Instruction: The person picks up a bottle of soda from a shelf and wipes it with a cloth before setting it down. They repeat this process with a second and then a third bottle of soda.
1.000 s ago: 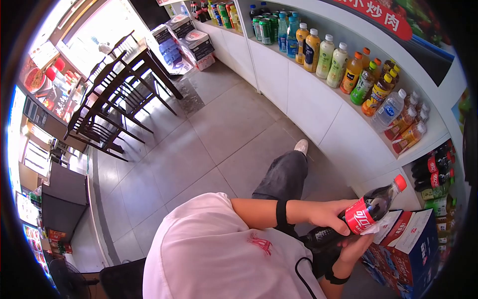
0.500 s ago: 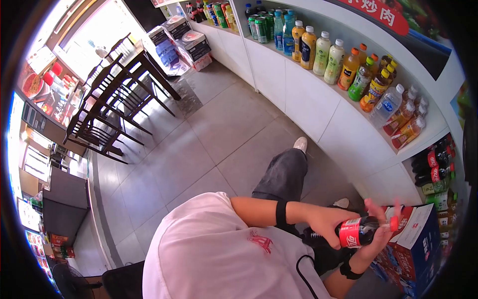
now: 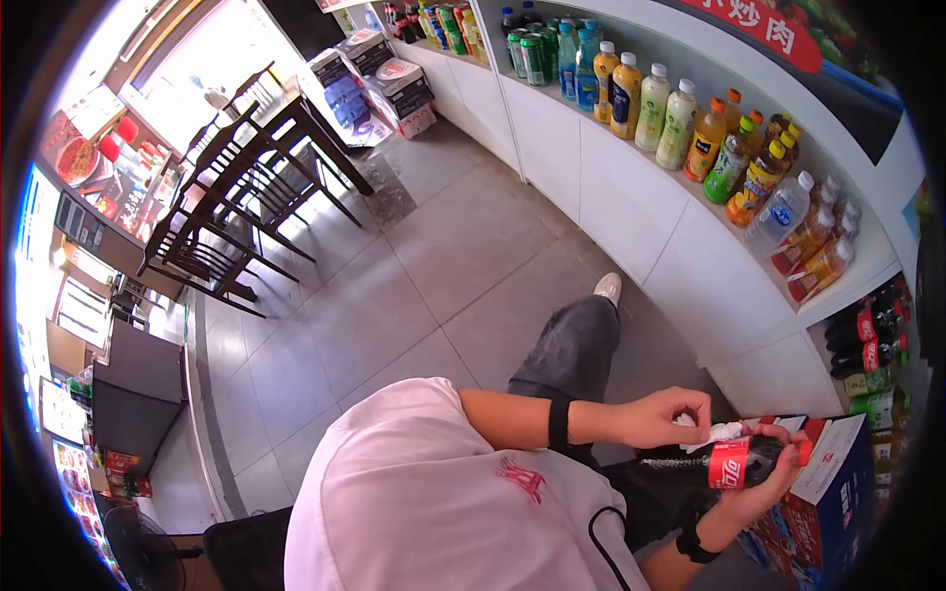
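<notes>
Nearest, a black cord (image 3: 603,542) loops down the front of the pale shirt (image 3: 414,502); it hangs near the forearms and could snag a wrist if an arm swings back.

The right hand (image 3: 754,500) has its fingers wrapped round the neck end of the cola bottle (image 3: 730,463), close to the red cap (image 3: 804,449). The bottle lies roughly level in the air, its base towards the body. The grip sits at one end only, so the weight of the drink could tip the base down, and any moisture on the plastic would make a slide likelier. A hard squeeze or a twist near the cap could strain the seal; whether it is tight I cannot tell.

The left hand (image 3: 650,419) has its fingers drawn together on a crumpled white cloth (image 3: 723,433), which trails along the bottle's upper side. Held by so little, it could bunch, slip free or tug the bottle round. It gives the bottle little real support.

Just beyond is a blue and red carton (image 3: 838,478); a dropped bottle could knock against its edge or carry on to the hard tiled floor (image 3: 473,266). Past that, drinks lie stacked in the lower shelf (image 3: 871,357), and a row stands closely packed along the upper shelf (image 3: 645,169), where a stray elbow could topple several.
</notes>
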`<action>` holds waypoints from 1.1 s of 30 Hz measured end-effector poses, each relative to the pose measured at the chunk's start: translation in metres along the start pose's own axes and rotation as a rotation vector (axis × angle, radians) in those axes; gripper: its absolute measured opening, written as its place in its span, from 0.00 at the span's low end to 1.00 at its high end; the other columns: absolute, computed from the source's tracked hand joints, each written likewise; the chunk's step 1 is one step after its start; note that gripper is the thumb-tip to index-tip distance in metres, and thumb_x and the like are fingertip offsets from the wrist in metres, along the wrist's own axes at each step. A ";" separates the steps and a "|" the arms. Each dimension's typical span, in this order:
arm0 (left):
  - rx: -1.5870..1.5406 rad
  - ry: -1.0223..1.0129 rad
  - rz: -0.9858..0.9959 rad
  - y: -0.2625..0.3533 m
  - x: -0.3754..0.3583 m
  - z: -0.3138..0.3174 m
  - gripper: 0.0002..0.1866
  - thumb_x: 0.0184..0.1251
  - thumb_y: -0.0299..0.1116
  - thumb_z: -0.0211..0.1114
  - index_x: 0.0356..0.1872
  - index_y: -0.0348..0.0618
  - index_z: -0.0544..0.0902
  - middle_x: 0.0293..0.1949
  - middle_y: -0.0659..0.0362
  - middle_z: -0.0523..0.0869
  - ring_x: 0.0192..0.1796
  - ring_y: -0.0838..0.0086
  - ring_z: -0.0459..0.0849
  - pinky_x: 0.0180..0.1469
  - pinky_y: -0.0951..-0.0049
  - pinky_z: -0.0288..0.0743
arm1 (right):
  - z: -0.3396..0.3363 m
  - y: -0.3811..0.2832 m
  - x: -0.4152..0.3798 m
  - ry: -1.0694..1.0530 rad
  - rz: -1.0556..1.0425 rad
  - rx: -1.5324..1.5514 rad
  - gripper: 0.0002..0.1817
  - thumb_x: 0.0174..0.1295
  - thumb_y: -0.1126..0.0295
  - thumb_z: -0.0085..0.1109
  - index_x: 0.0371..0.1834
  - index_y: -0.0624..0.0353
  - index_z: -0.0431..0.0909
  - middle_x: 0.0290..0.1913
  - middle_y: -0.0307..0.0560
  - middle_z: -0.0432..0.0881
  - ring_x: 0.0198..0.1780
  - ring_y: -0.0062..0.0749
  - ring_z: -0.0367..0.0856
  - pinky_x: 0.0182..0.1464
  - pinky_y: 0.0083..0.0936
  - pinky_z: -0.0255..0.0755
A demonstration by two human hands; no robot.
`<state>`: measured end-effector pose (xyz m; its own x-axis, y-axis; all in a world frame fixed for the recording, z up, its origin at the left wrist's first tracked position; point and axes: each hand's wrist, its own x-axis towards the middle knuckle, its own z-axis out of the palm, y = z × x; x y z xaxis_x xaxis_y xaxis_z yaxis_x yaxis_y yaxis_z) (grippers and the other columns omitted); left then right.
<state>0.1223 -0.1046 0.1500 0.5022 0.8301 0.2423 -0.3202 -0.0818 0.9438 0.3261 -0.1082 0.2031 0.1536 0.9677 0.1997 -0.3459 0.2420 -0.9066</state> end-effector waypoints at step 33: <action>-0.399 0.019 -0.313 -0.018 0.017 0.000 0.16 0.77 0.31 0.57 0.60 0.37 0.79 0.52 0.59 0.85 0.56 0.77 0.80 0.61 0.73 0.73 | 0.015 0.011 -0.012 -0.392 -0.176 -0.298 0.20 0.64 0.58 0.60 0.45 0.64 0.70 0.35 0.51 0.83 0.40 0.35 0.80 0.52 0.31 0.71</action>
<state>0.1370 -0.0893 0.1368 0.6100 0.7910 -0.0462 -0.4401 0.3867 0.8104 0.3069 -0.1161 0.1963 -0.1923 0.8817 0.4308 -0.0591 0.4278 -0.9019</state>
